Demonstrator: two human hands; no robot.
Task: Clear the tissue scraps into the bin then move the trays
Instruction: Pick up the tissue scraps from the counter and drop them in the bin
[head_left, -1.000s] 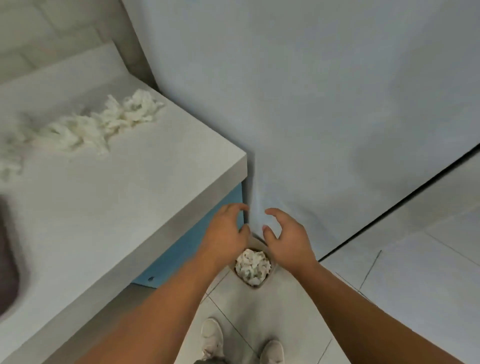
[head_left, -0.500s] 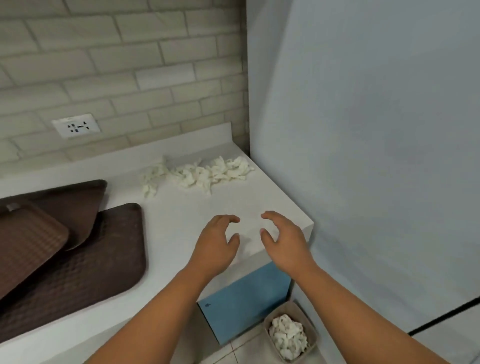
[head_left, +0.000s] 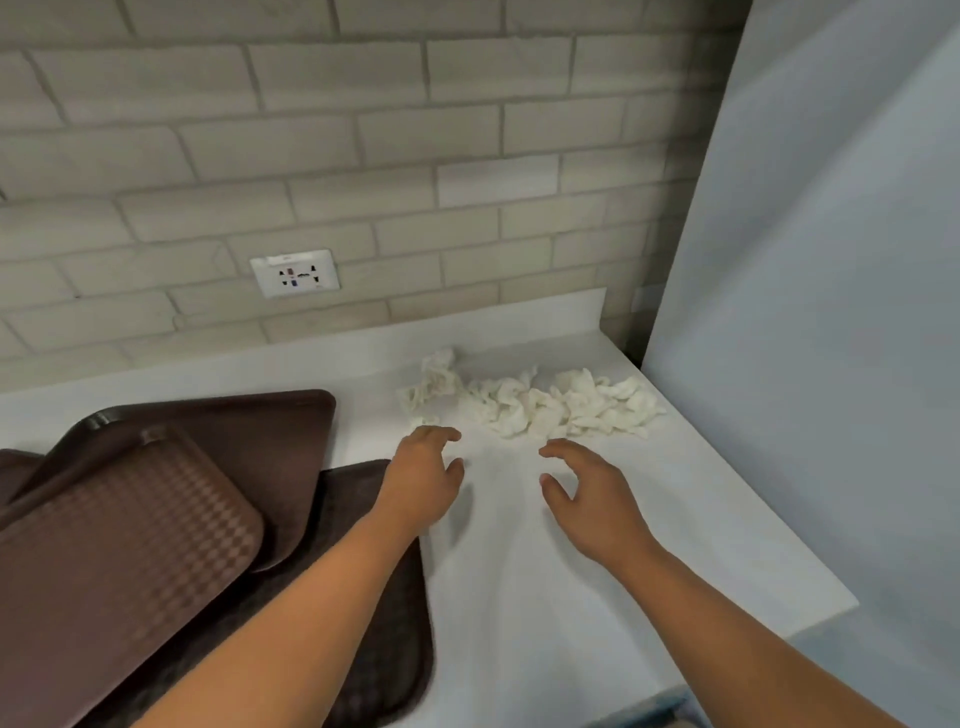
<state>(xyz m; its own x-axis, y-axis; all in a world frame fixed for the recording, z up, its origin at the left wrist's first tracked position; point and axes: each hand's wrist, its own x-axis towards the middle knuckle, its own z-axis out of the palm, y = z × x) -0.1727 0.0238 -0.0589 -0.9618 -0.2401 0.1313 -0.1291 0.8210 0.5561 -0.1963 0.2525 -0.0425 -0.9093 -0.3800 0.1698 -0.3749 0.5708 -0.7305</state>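
White tissue scraps (head_left: 535, 408) lie just past left hand (head_left: 423, 480) and right hand (head_left: 595, 501), both relaxed.

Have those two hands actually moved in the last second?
Yes. They were over the bin on the floor beside the counter; now the left hand and right hand are above it, just short of the tissue scraps near the brick wall.
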